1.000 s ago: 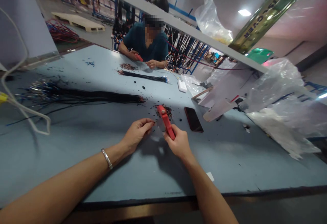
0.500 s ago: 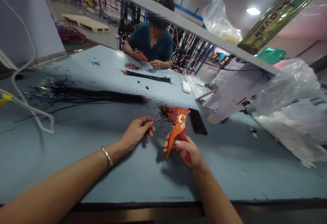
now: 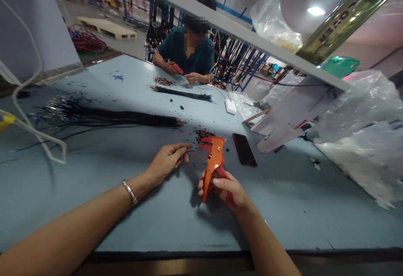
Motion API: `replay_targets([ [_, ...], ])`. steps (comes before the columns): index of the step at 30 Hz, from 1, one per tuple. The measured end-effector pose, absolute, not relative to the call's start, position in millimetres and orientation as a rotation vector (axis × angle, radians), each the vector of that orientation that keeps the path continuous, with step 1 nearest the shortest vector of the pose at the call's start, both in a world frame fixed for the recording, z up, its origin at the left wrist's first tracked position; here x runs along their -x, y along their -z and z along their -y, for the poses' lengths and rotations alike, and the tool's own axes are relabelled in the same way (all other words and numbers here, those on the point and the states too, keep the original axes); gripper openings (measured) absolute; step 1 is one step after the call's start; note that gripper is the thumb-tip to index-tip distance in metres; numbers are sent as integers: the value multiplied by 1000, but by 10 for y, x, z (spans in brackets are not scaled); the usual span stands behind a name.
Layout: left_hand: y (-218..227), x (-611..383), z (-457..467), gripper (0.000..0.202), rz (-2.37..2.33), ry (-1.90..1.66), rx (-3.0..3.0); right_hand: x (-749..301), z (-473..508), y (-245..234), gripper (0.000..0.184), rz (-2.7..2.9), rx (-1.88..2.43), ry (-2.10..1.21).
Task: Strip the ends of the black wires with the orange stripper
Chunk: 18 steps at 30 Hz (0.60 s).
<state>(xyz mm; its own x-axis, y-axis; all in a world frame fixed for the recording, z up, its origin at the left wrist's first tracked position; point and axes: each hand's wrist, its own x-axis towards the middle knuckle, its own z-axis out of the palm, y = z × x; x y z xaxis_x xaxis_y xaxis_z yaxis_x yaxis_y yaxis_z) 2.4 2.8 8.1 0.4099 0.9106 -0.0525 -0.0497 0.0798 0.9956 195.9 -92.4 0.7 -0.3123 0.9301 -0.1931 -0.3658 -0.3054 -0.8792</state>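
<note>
– Orange-and-red pliers [image 3: 215, 154] in the right hand [image 3: 233, 189], yeah? Fingers wrapped round the handles?
– Yep. Left hand [image 3: 166, 160] is pinching a thin dark wire [image 3: 191, 150], tip poking toward the pliers. Hands sit apart.
– What's past them?
– Pile of scraps [image 3: 203, 133] on the surface [image 3: 151, 225] just behind the jaws, phone [image 3: 244, 150] to the right, black wire bundle [image 3: 132, 117] off left, co-worker [image 3: 202, 59] across.

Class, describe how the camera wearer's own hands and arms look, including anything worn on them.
The left hand and right hand are gloveless. A narrow, shiny, silver-coloured bangle circles the left wrist; none shows on the right. No sleeves are visible.
</note>
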Motion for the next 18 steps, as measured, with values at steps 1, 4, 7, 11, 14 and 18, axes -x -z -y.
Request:
replay_targets([
  [1,-88,-22,-26,35,-897,-877,-1291,-1960,922,-7,31,932,921,-1767],
  [4,-110,-11,-21,43,-973,-900,-1334,-1959,919,-8,30,944,913,-1768],
  [7,-118,-1,-26,60,-1005,-973,-1379,-1957,926,-16,30,959,916,-1765],
  [11,-101,1,-46,29,-1003,-985,-1415,-1953,936,-29,30,945,925,-1770],
  [14,-93,1,-52,21,-1002,-976,-1444,-1950,937,-36,30,928,924,-1785],
  [18,-95,5,-44,20,-974,-981,-1412,-1949,939,-43,31,927,919,-1792],
])
